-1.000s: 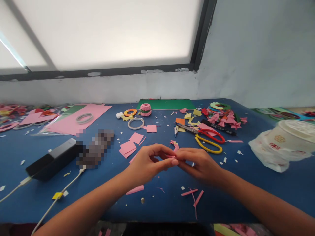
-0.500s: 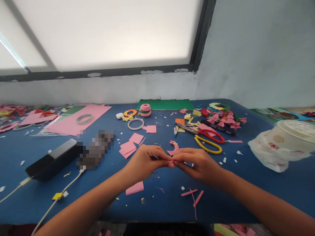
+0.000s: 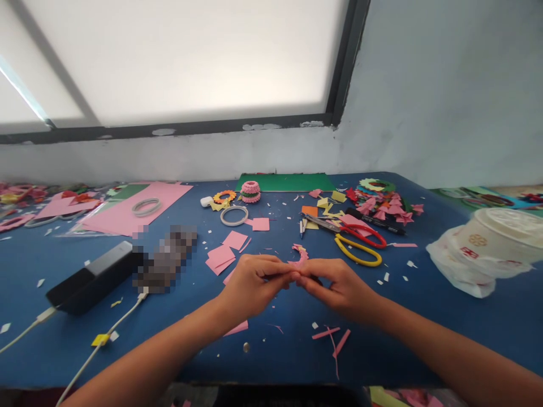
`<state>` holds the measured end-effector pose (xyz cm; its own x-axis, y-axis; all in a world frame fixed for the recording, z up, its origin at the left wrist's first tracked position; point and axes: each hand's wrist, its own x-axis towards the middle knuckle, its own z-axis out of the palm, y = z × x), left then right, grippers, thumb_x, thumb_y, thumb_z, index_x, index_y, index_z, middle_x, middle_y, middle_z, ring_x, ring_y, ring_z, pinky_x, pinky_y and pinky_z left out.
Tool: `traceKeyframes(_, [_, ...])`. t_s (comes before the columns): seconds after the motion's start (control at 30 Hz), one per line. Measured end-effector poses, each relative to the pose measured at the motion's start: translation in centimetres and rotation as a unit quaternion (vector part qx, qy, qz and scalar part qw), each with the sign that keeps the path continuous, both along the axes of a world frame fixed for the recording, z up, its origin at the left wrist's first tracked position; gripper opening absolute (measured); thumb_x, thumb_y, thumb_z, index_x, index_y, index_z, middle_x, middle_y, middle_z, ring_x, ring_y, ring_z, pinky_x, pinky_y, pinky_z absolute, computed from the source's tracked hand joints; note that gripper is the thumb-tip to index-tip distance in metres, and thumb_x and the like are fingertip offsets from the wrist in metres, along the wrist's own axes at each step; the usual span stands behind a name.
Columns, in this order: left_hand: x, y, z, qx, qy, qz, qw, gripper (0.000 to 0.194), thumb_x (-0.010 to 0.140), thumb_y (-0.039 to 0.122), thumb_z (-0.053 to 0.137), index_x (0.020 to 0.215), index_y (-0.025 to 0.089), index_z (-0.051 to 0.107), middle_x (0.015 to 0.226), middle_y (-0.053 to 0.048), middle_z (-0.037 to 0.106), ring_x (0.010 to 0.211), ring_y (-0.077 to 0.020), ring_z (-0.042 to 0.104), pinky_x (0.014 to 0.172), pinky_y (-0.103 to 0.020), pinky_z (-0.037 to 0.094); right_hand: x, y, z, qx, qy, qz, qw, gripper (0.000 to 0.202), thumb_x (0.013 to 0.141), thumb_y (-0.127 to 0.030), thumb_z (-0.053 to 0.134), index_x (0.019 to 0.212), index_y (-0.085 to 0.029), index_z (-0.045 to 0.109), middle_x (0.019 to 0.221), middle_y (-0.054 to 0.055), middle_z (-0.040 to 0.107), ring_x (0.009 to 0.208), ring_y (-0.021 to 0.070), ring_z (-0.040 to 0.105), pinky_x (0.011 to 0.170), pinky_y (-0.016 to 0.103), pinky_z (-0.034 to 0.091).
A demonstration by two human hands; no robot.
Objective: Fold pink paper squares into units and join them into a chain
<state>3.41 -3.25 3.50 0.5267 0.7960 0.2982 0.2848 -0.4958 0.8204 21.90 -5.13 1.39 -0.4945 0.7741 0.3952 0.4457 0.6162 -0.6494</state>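
Note:
My left hand (image 3: 250, 284) and my right hand (image 3: 345, 287) meet fingertip to fingertip above the middle of the blue table. Both are closed in a pinch on a small pink paper piece, almost wholly covered by the fingers. Just beyond the fingertips lies a curved chain of folded pink paper (image 3: 302, 254), partly hidden by my right hand. Pink paper squares (image 3: 221, 257) rest past my left hand, and another pink sheet (image 3: 238, 328) shows partly under my left wrist. To the right of the chain lie scissors (image 3: 360, 257) with one red and one yellow handle loop.
A black box-shaped device (image 3: 95, 277) with a white cable stands at left, beside a blurred-out object. Rolls of tape (image 3: 234, 215), a pink paper ring stack (image 3: 250, 192) and a pile of folded paper (image 3: 392, 206) lie farther back. A lidded cup (image 3: 496, 243) in a plastic bag stands at right.
My fingers have shifted slightly around the pink paper piece, which shows less now. My left forearm covers more of the pink sheet beneath it.

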Motion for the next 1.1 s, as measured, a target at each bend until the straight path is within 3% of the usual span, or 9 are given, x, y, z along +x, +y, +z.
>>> traceKeyframes(0.17, [-0.1,1.0,-0.3,-0.145,-0.016,-0.008,0.989,0.019,0.075,0.024,0.062,0.090,0.016,0.072,0.077,-0.005,0.072,0.069,-0.0149,0.065,0.067,-0.026,0.054,0.2,0.7,-0.2,-0.001,0.003,-0.030,1.000,0.029,0.089,-0.028,0.042,0.071,-0.015,0.059,0.062,0.000,0.054,0.058,0.0112,0.048,0.056,0.023,0.038])
traceKeyframes(0.33, [-0.2,1.0,0.0,-0.154,0.023,0.005,0.988,0.019,0.074,0.025,0.063,0.087,0.014,0.072,0.073,-0.006,0.072,0.069,-0.0161,0.066,0.065,-0.026,0.053,0.1,1.2,-0.9,-0.046,0.050,-0.027,0.997,0.018,0.085,-0.032,0.051,0.089,-0.016,0.059,0.072,0.002,0.062,0.064,0.0125,0.056,0.061,0.025,0.046])
traceKeyframes(0.4, [-0.1,0.8,-0.1,-0.162,0.026,0.006,0.986,0.019,0.073,0.025,0.064,0.086,0.013,0.070,0.072,-0.006,0.072,0.068,-0.0159,0.067,0.063,-0.025,0.052,0.0,1.2,-1.0,-0.101,0.108,-0.034,0.988,0.026,0.080,-0.035,0.060,0.099,-0.018,0.056,0.079,0.003,0.065,0.069,0.0134,0.061,0.063,0.026,0.050])
traceKeyframes(0.5, [0.1,0.7,-0.7,-0.170,0.001,0.009,0.985,0.019,0.073,0.025,0.064,0.088,0.013,0.063,0.070,-0.005,0.072,0.068,-0.0155,0.067,0.061,-0.024,0.052,0.0,1.5,-1.2,-0.167,0.159,-0.009,0.973,0.030,0.076,-0.038,0.064,0.097,-0.017,0.060,0.083,0.005,0.068,0.074,0.0152,0.065,0.067,0.028,0.053])
traceKeyframes(0.6, [0.2,1.0,-1.3,-0.133,0.009,0.031,0.991,0.019,0.072,0.026,0.066,0.087,0.015,0.060,0.070,-0.003,0.072,0.067,-0.0150,0.067,0.064,-0.025,0.053,0.7,2.2,-1.2,-0.180,0.170,-0.004,0.969,0.027,0.075,-0.039,0.064,0.091,-0.016,0.067,0.079,0.005,0.070,0.071,0.0161,0.066,0.067,0.030,0.053])
traceKeyframes(0.7, [0.3,1.6,-1.5,-0.027,0.085,0.052,0.995,0.018,0.075,0.028,0.064,0.089,0.018,0.061,0.078,-0.003,0.071,0.074,-0.0155,0.066,0.072,-0.028,0.052,2.1,3.5,-0.9,-0.116,0.183,-0.077,0.973,0.024,0.074,-0.039,0.066,0.083,-0.016,0.069,0.079,0.005,0.070,0.071,0.0174,0.065,0.067,0.031,0.053])
traceKeyframes(0.8, [0.7,2.4,-1.3,0.078,0.197,0.059,0.975,0.022,0.080,0.036,0.059,0.093,0.019,0.062,0.095,-0.005,0.069,0.088,-0.0202,0.062,0.079,-0.034,0.049,3.9,4.9,-0.4,-0.060,0.218,-0.150,0.963,0.026,0.071,-0.040,0.068,0.079,-0.016,0.067,0.078,0.005,0.069,0.070,0.0174,0.063,0.065,0.031,0.051])
traceKeyframes(0.9, [1.5,3.5,-0.8,0.098,0.281,0.063,0.953,0.034,0.081,0.047,0.053,0.101,0.020,0.061,0.104,-0.008,0.064,0.096,-0.0252,0.058,0.082,-0.040,0.046,5.3,6.0,-0.3,-0.064,0.239,-0.163,0.955,0.028,0.070,-0.041,0.067,0.081,-0.015,0.065,0.076,0.005,0.068,0.068,0.0166,0.063,0.065,0.030,0.050])
traceKeyframes(1.1, [4.5,6.6,0.0,0.131,0.364,-0.049,0.921,0.046,0.080,0.035,0.058,0.120,0.015,0.050,0.121,-0.014,0.053,0.111,-0.0287,0.049,0.091,-0.041,0.039,5.7,6.8,-1.1,-0.093,0.208,-0.146,0.963,0.028,0.073,-0.039,0.064,0.081,-0.013,0.064,0.070,0.004,0.064,0.062,0.0141,0.059,0.060,0.027,0.047])
